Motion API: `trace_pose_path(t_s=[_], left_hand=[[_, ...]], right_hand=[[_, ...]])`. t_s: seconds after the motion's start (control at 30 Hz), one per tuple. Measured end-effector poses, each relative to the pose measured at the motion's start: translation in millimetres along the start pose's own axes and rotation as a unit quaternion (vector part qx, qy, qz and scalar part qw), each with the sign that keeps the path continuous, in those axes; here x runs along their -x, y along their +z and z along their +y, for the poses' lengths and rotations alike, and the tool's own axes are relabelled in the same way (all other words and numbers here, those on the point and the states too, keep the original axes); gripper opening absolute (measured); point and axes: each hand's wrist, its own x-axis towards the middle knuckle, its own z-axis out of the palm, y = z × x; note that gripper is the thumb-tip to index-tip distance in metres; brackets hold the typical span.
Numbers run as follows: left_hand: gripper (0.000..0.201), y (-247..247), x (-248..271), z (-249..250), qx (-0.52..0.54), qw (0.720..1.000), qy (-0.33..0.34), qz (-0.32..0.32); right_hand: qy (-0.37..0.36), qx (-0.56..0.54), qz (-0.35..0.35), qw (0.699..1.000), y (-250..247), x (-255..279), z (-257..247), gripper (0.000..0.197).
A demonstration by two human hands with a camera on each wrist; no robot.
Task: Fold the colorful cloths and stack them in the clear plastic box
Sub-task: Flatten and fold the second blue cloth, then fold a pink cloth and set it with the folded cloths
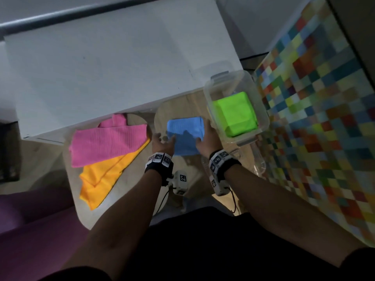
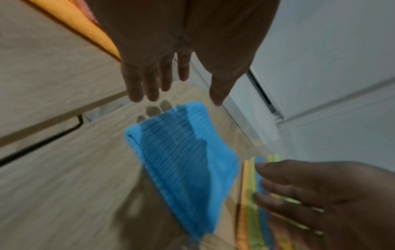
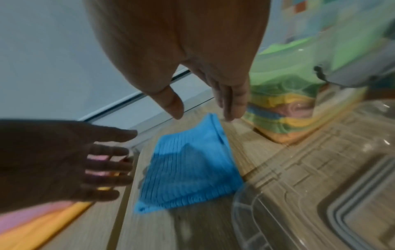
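Centrally, we see folded blue cloth (image 1: 185, 134) flat on wooden table (image 1: 129, 185), just beside clear plastic box (image 1: 261, 118) holding green cloth (image 1: 235, 114). Left hand (image 1: 162, 142) and right hand (image 1: 206, 139) flank blue cloth, fingers straight and spread, holding nothing; contact with cloth unclear to us. Wrist views motion-blurred. Pink cloth (image 1: 107, 138) overlaps orange cloth (image 1: 105, 175) at left.

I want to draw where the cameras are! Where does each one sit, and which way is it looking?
Head: on the person's head, looking down at the blue cloth, clear box and both forearms.
Left wrist: on the left wrist, looking along the left hand; the right hand shows too.
Right wrist: on the right wrist, looking along the right hand; the left hand shows too.
Shared: both wrist views see the blue cloth and both open hands.
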Motion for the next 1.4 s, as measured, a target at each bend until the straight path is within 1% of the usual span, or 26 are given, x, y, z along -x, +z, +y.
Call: trace_pose_path(t_s=[0.07,0.13,0.17,0.23,0.3,0.33,0.4,0.47,0.53,0.57,0.6,0.67,0.7,0.73,0.77,0.83,0.87,0.93,1.0,1.03,1.13,1.2,1.23,1.3,1.33,1.4], left_hand=[[0.061,-4,-7,-10,-0.056,0.998,-0.012,0.018],[0.043,-14,-13,-18,-0.116,0.993,0.005,0.027],[0.036,-21,-15,-22,-0.159,0.987,0.027,0.031],[0.034,-36,-21,-29,-0.269,0.958,0.084,0.050],[0.036,-52,-25,-33,-0.359,0.920,0.136,0.077],[0.035,-58,-27,-35,-0.382,0.907,0.154,0.084],[0.035,-69,-31,-41,-0.404,0.894,0.174,0.088],[0.046,-77,-33,-43,-0.416,0.891,0.175,0.059],[0.061,-84,-37,-44,-0.424,0.893,0.149,-0.003],[0.062,-87,-39,-43,-0.417,0.898,0.136,-0.021],[0.061,-90,-39,-41,-0.399,0.907,0.129,-0.022],[0.050,-98,-34,-36,-0.332,0.933,0.136,0.013],[0.045,-103,-29,-33,-0.307,0.940,0.145,0.032],[0.041,-107,-22,-29,-0.301,0.940,0.156,0.045],[0.038,-111,-14,-27,-0.311,0.933,0.175,0.052],[0.040,-118,4,-30,-0.336,0.914,0.223,0.044],[0.042,-122,12,-35,-0.336,0.911,0.239,0.033],[0.039,-131,25,-49,-0.316,0.913,0.258,0.016],[0.037,-141,32,-67,-0.327,0.909,0.258,-0.015],[0.039,-147,34,-76,-0.341,0.903,0.260,-0.033],[0.047,-165,40,-99,-0.370,0.890,0.254,-0.080],[0.050,-176,43,-109,-0.375,0.891,0.235,-0.096],[0.050,-181,43,-114,-0.382,0.891,0.222,-0.109],[0.053,-189,44,-123,-0.393,0.889,0.194,-0.131],[0.055,-191,45,-127,-0.397,0.889,0.180,-0.140],[0.054,-192,45,-134,-0.418,0.876,0.185,-0.153]], right_hand=[[-0.042,0.083,-0.033,0.995,9,2,1,0.062],[-0.088,0.142,-0.093,0.982,19,5,2,0.049],[-0.106,0.165,-0.122,0.973,23,7,2,0.046],[-0.127,0.208,-0.174,0.954,32,8,3,0.044],[-0.119,0.229,-0.221,0.940,39,8,3,0.045],[-0.111,0.235,-0.237,0.936,41,7,4,0.047],[-0.103,0.242,-0.254,0.931,44,4,4,0.052],[-0.102,0.242,-0.257,0.930,42,3,3,0.055],[-0.101,0.241,-0.248,0.933,38,3,1,0.053],[-0.099,0.241,-0.235,0.936,37,4,-2,0.050],[-0.096,0.239,-0.218,0.941,36,4,-4,0.047],[-0.092,0.214,-0.176,0.956,39,7,-14,0.046],[-0.091,0.189,-0.156,0.965,41,9,-21,0.044],[-0.090,0.157,-0.140,0.974,43,11,-29,0.041],[-0.088,0.118,-0.131,0.980,45,13,-37,0.037],[-0.081,0.034,-0.137,0.987,50,18,-57,0.030],[-0.074,0.002,-0.148,0.986,53,20,-68,0.029],[-0.047,-0.042,-0.178,0.982,60,28,-87,0.034],[-0.012,-0.082,-0.204,0.975,70,37,-99,0.041],[-0.001,-0.093,-0.214,0.972,77,43,-102,0.041],[0.007,-0.087,-0.228,0.970,100,57,-110,0.030],[0.000,-0.071,-0.202,0.977,112,65,-117,0.021],[-0.003,-0.055,-0.182,0.982,117,68,-120,0.020],[0.000,-0.021,-0.171,0.985,124,73,-126,0.027],[0.008,-0.009,-0.181,0.983,126,76,-129,0.031],[0.009,0.035,-0.213,0.976,128,83,-134,0.035]])
